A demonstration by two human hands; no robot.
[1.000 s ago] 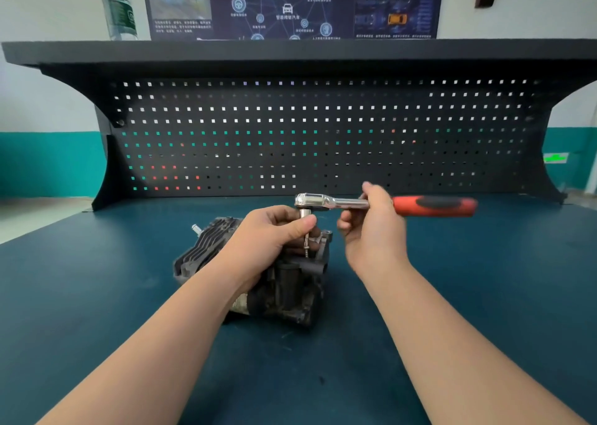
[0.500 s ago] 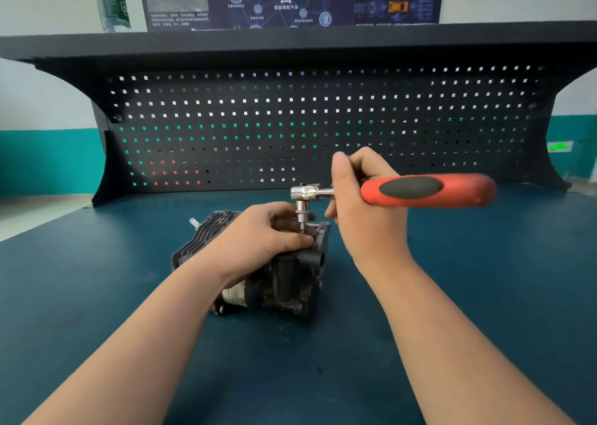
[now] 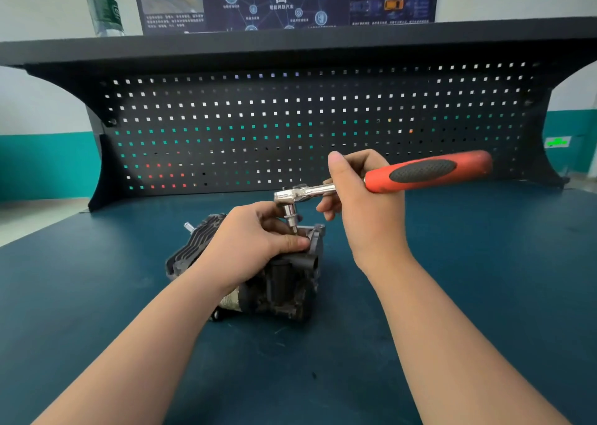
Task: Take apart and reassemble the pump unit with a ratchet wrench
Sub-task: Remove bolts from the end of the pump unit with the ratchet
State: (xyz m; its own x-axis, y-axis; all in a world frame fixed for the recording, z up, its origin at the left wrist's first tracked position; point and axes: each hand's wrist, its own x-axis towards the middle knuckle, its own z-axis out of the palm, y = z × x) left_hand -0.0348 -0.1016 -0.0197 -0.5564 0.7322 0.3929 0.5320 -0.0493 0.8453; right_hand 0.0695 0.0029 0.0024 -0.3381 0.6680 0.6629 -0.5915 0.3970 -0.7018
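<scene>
I'm gripping the ratchet wrench [image 3: 381, 182] in my right hand [image 3: 365, 204], its bit standing on the pump unit [image 3: 284, 279], while my left hand [image 3: 255, 240] is clasping the pump's top on the tabletop [image 3: 97, 295].

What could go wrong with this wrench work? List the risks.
1. The right hand grips the ratchet wrench by its metal shank, not the red handle, so leverage may be poor and the bit could slip.
2. The left hand fingers sit beside the bit on the pump unit; a slip could hurt them.
</scene>
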